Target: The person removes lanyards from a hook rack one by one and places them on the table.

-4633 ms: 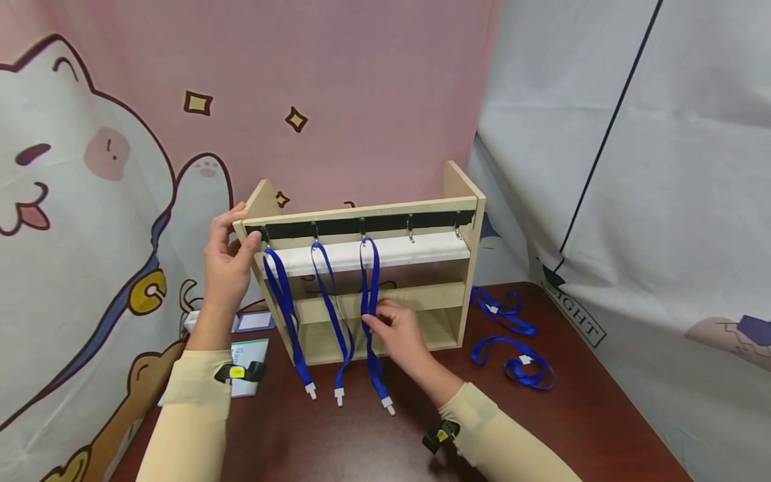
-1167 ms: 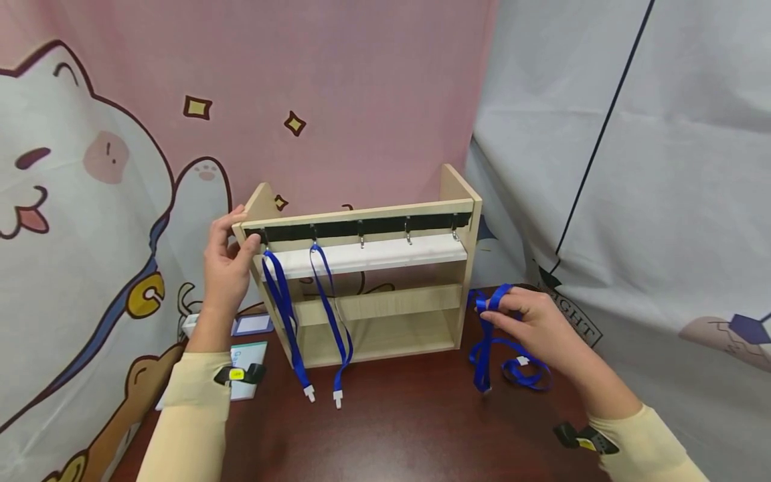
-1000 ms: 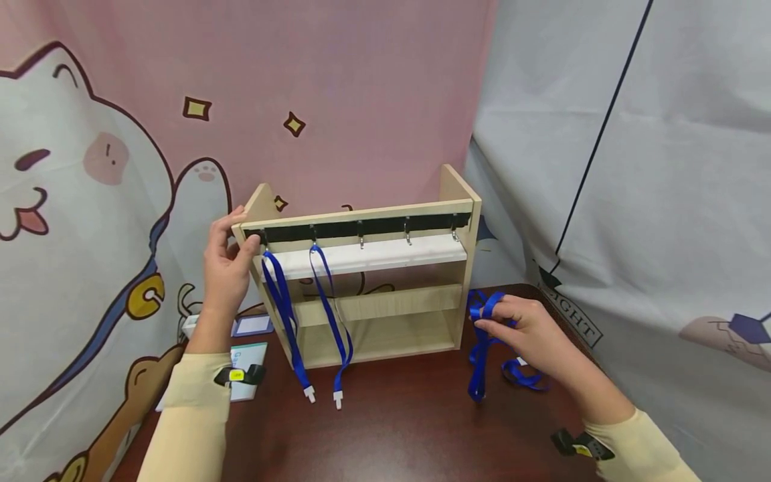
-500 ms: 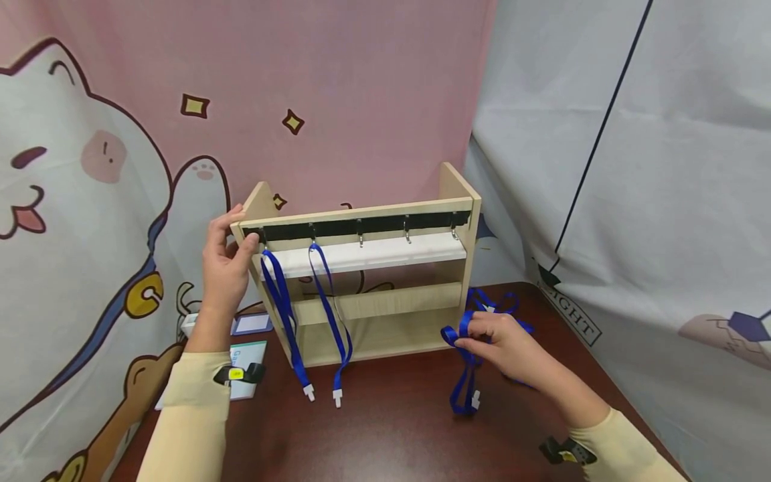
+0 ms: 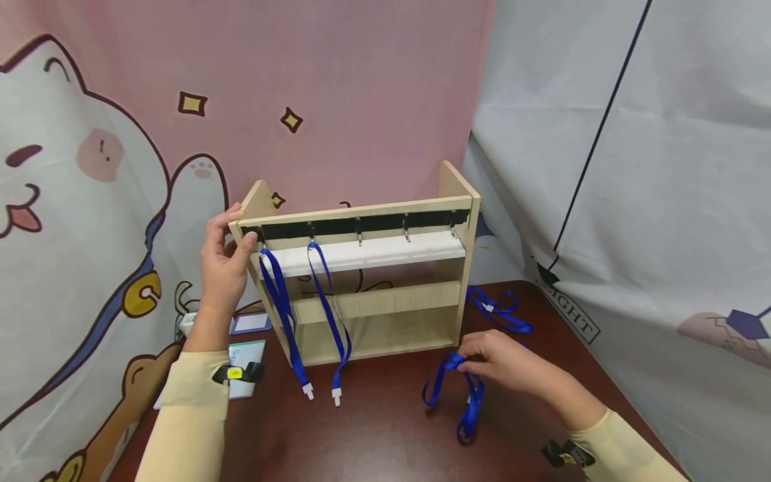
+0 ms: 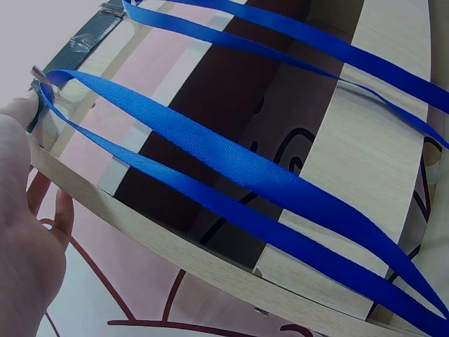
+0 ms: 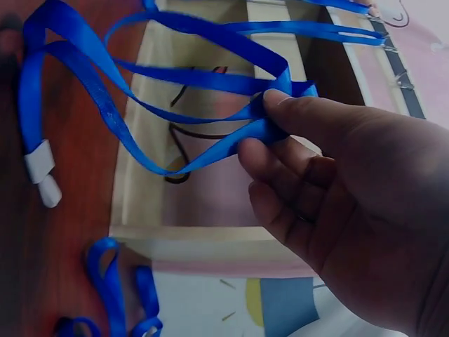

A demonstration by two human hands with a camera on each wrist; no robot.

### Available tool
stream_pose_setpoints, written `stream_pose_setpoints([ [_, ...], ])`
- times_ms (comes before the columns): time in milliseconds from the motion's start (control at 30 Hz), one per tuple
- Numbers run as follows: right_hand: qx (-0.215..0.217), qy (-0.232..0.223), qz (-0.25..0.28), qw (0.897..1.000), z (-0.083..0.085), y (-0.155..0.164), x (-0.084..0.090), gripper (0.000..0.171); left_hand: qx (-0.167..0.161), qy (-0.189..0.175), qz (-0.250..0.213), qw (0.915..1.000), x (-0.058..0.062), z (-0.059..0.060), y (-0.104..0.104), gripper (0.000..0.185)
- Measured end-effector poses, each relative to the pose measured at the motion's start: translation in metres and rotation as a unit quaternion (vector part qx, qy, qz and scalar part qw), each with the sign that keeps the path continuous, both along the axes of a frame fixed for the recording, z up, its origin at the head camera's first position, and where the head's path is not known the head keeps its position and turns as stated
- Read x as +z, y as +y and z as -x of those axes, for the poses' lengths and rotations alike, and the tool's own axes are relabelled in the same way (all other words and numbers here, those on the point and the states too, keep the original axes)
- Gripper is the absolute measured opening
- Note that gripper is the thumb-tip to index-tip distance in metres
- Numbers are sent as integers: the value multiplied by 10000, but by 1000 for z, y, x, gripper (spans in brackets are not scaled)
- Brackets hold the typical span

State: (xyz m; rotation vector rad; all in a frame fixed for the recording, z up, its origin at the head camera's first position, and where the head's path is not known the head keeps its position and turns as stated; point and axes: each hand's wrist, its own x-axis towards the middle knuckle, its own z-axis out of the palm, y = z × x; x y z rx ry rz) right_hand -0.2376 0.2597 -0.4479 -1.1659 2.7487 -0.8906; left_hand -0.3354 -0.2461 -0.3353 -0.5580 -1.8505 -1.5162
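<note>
My left hand (image 5: 223, 274) grips the upper left corner of a small wooden rack (image 5: 391, 302), thumb in front and fingers behind. In the right wrist view, my right hand (image 7: 365, 189) pinches a folded blue lanyard (image 7: 217, 149) between thumb and fingertips. It droops in loops, a white clip (image 7: 41, 161) at one end. The head view has this hand low over the table, to the front right of the rack. Two lanyards hang from hooks: the leftmost (image 5: 280, 301), beside my left hand, and a second (image 5: 328, 301). The other hooks are bare.
Another blue lanyard (image 5: 515, 323) lies on the dark table (image 5: 373, 428), right of the rack. One more behind my right hand is mostly hidden. Left of the rack are a booklet (image 5: 248, 351) and a blue-edged card (image 5: 251, 323). Printed curtains close off the back and sides.
The third lanyard has come off its hook in my right hand, first carried right of the rack. Over the last second it has sunk lower and leftward. My left hand stays put.
</note>
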Motion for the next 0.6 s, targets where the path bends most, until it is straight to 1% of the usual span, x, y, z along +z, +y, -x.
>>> stream_pose_setpoints([
  [167,-45,42,-199,9998,2,6,-11,19,-21,12,-6,10000,0,0,-1,42],
  [300,-88,284,-387,9988,5,11,-22,20,-31,20,-8,10000,0,0,0,42],
  [467,-155,623,-670,9957,12,18,-40,25,-54,29,-29,10000,0,-1,0,42],
  [600,-194,771,-648,9947,18,23,-55,26,-35,-14,-82,10000,1,-1,1,43],
])
